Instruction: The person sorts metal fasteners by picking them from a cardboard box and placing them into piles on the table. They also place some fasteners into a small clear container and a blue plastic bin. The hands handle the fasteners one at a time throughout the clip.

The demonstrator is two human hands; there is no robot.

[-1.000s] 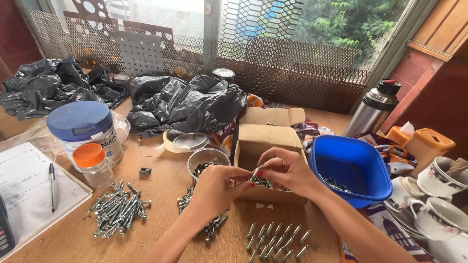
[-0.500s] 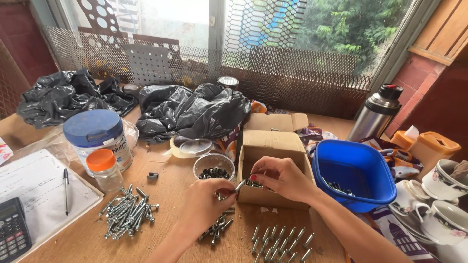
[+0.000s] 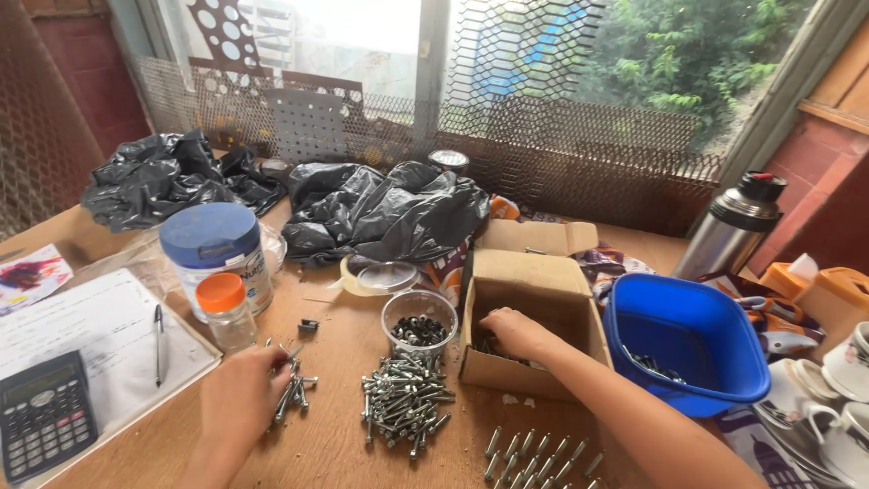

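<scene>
My left hand (image 3: 243,391) rests low on the wooden table at the left pile of bolts (image 3: 294,391), its fingertips pinching a bolt (image 3: 291,355) at the pile's top. My right hand (image 3: 512,331) reaches down into the open cardboard box (image 3: 536,288), with its fingers curled among dark small parts on the box floor. What those fingers hold is hidden. Between the hands lie a larger heap of bolts (image 3: 404,404) and a clear cup of dark nuts (image 3: 418,324).
A row of bolts (image 3: 534,453) lies at the near edge. A blue tub (image 3: 688,349) stands right of the box, with a steel flask (image 3: 731,231) and cups (image 3: 842,380) beyond. On the left are a blue-lidded jar (image 3: 215,249), an orange-capped bottle (image 3: 224,310), a pen (image 3: 158,340), a calculator (image 3: 41,412) and black bags (image 3: 380,208).
The hands, joined on one bolt over the box a second ago, have parted. The left went down-left to the small pile and the right dropped into the box.
</scene>
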